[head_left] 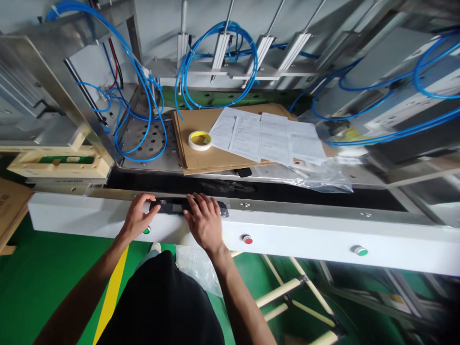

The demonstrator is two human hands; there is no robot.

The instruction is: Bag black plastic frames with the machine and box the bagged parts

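A long flat black piece (173, 207) with a glossy, film-like right end lies along the metal front ledge of the machine. My left hand (139, 216) is at its left end, fingertips on the far edge and thumb on the near side. Across its right half rests my right hand (206, 223), with fingers bent over the piece and thumb toward its middle. Part of the piece is hidden under the right hand. Just below my left hand a green button (147, 230) sits on the white front panel (305, 239).
Behind the dark slot (287, 192) are cardboard sheets (201, 163), printed papers (268, 136), a tape roll (200, 141) and clear plastic film (323, 182). Blue hoses (218, 67) hang near metal cylinders. A red button (247, 239) and another green button (360, 250) protrude from the panel.
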